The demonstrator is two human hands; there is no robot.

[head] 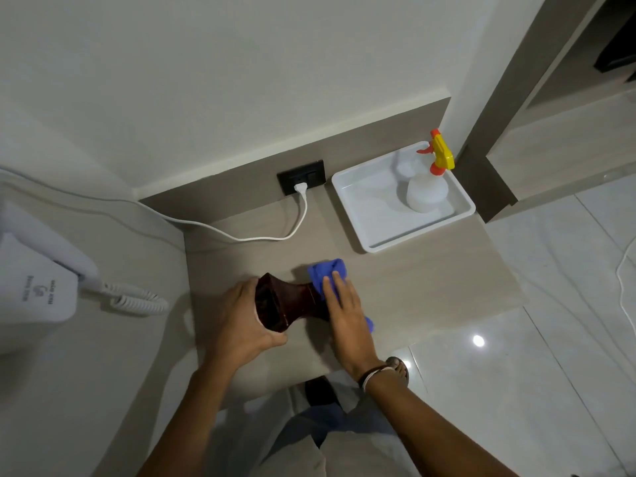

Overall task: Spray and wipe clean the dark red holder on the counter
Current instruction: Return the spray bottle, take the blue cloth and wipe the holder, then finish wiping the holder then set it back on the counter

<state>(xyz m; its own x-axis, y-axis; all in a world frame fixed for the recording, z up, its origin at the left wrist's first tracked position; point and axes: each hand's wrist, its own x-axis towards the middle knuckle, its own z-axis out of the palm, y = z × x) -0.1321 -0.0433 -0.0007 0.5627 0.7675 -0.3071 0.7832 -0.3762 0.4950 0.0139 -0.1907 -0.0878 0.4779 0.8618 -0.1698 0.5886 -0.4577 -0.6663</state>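
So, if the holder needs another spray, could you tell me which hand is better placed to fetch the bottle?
Right, probably. The right hand lies on the bottle's side, while the left hand steadies the holder. The spray bottle stands in the tray.

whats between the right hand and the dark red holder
In the head view, a crumpled blue cloth lies between the right hand and the dark red holder; the hand presses it against the holder's side.

Behind your counter [430,287], a white plug [300,188] sits in a black socket [302,181] — its cord [241,235] trails left. A white tray [371,215] stands right; a wall-mounted hairdryer [38,280] hangs left.
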